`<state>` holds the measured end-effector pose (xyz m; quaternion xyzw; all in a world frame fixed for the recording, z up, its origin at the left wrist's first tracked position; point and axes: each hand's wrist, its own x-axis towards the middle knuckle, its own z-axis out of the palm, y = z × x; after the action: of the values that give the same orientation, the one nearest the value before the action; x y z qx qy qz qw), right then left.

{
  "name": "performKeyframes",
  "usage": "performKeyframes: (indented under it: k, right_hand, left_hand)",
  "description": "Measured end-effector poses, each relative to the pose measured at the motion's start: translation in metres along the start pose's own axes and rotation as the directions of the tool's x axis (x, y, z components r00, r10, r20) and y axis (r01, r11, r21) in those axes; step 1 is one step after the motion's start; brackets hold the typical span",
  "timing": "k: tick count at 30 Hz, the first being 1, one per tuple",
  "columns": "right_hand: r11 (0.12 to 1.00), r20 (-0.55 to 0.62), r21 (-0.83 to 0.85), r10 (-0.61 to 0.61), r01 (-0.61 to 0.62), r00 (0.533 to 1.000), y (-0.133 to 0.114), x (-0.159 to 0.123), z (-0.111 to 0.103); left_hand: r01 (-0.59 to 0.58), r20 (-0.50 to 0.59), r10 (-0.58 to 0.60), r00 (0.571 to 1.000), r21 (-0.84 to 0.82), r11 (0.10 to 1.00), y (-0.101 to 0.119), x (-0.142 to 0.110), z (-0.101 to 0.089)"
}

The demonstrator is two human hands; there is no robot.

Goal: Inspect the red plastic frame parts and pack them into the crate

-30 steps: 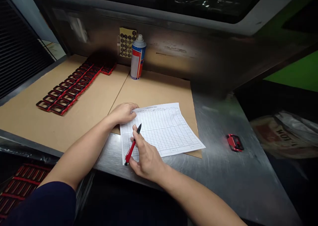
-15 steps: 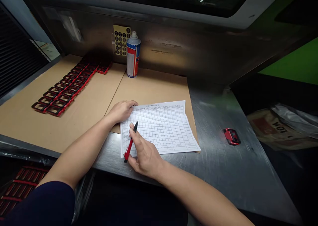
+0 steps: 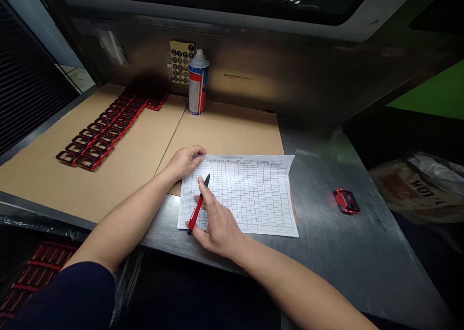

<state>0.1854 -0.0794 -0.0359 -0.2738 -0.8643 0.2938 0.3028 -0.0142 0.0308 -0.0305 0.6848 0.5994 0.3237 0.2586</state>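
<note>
A printed grid form on white paper [image 3: 239, 194] lies on the steel bench, its upper left corner over the cardboard. My left hand [image 3: 186, 162] rests flat on that corner, holding nothing. My right hand [image 3: 217, 228] sits at the form's lower left, gripping a red pen with a black end [image 3: 198, 208]. The pen's lower tip points down near the form's bottom left edge. That hand's fingers hide part of the grid.
Double rows of black-and-red rectangular frames [image 3: 105, 129] lie on a cardboard sheet [image 3: 119, 185] to the left. A spray can [image 3: 198, 83] stands at the back beside a dotted sticker sheet [image 3: 181, 62]. A small red part [image 3: 347, 201] sits right, near a plastic bag [image 3: 420, 187].
The form has turned from a tilted position to lying nearly square with the bench. Both hands stay on it, and the pen remains in my right hand.
</note>
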Motion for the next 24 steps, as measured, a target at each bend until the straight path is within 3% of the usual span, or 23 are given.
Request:
performKeyframes:
  k: [5,11,18,24]
  right_hand:
    - [0.992,0.007,0.092,0.084,-0.084,0.996,0.000,0.003,-0.002]
    - [0.986,0.006,0.101,0.129,-0.129,0.992,0.001,0.004,-0.001]
    - [0.986,-0.011,0.095,0.135,-0.134,0.991,0.004,0.004,0.001]
    - [0.995,0.004,0.029,0.098,-0.098,0.995,0.003,0.003,0.001]
  left_hand:
    - [0.114,-0.150,-0.134,0.980,-0.136,0.984,-0.010,0.007,0.008]
    - [0.197,-0.184,-0.224,0.957,-0.158,0.968,-0.015,0.007,-0.001]
    - [0.130,-0.057,-0.134,0.989,-0.072,0.989,-0.010,0.003,-0.016]
    - [0.060,-0.075,-0.068,0.995,-0.110,0.992,-0.002,0.002,-0.007]
